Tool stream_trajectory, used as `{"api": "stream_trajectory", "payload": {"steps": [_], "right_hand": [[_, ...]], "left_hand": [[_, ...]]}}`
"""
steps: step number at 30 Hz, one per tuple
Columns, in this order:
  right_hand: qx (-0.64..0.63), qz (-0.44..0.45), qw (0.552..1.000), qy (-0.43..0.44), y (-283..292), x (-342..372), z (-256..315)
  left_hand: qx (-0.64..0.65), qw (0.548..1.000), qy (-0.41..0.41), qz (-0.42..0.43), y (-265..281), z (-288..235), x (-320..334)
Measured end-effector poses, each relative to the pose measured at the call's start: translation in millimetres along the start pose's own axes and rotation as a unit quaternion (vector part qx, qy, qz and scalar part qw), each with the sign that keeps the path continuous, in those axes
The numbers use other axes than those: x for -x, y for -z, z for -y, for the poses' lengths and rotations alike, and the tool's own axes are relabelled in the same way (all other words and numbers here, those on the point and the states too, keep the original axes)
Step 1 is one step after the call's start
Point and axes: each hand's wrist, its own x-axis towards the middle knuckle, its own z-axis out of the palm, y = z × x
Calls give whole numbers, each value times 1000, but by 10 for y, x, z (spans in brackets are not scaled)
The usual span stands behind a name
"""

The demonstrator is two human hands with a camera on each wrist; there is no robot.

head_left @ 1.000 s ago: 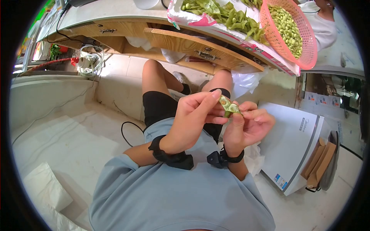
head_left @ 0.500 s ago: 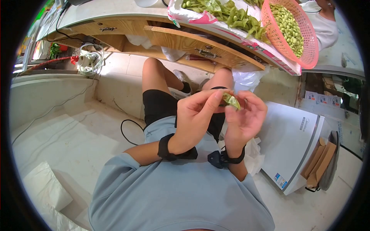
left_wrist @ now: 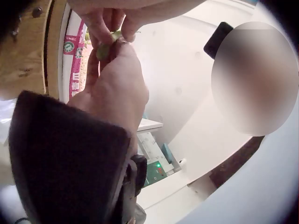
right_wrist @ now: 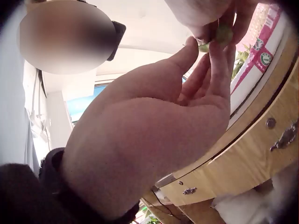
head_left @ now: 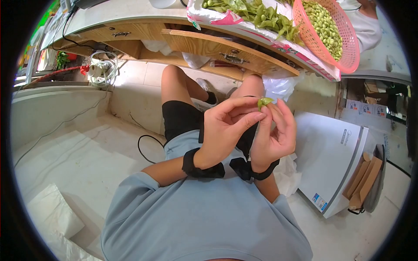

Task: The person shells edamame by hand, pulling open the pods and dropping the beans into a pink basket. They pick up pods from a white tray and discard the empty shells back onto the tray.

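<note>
A green soybean pod [head_left: 264, 102] is up between both hands, above the lap in the head view. My left hand [head_left: 226, 126] pinches its left side with thumb and fingers. From the other side, my right hand [head_left: 275, 137] grips it with bent fingers, thumb close to the left thumb. Fingertips of both hands cover much of the pod [left_wrist: 103, 50] in the left wrist view. In the right wrist view a green end of the pod [right_wrist: 224, 35] shows at the fingertips.
A foam box [head_left: 195, 15] of green pods [head_left: 261, 17] stands on the counter. The pink basket [head_left: 349, 43] with shelled beans [head_left: 324, 28] leans at its right end. Below juts a wooden drawer [head_left: 196, 47]. A white fridge [head_left: 326, 161] stands at right. Another person's sleeve [head_left: 368, 32] shows behind the basket.
The pod, earlier split with its pale inside showing, now shows a smaller green surface. Both hands have drawn closer together, and the right hand has shifted left and slightly away from the body.
</note>
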Motion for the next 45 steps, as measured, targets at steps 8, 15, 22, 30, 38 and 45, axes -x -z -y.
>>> {"api": "stream_trajectory", "payload": {"steps": [8,15,22,30,38,45], "right_hand": [[66,34,994,86,-30,-23,-73],[106,41,991,77,-64,-33,-61],[92,7,992,87,-139,-35,-120],[12,-28,1000,-1,-200,11,-157],[-42,-20,995,-83,-207,-27,-177],[-43,-17,994,-94,-188,-67,-167]], "left_hand": [[45,996,61,-53,-18,1,-30],[59,990,97,-86,30,45,-23],[18,995,50,-86,41,129,-39],[41,993,50,-96,33,151,-58],[67,986,124,-89,144,150,-101],[98,984,139,-59,138,102,-143]]}}
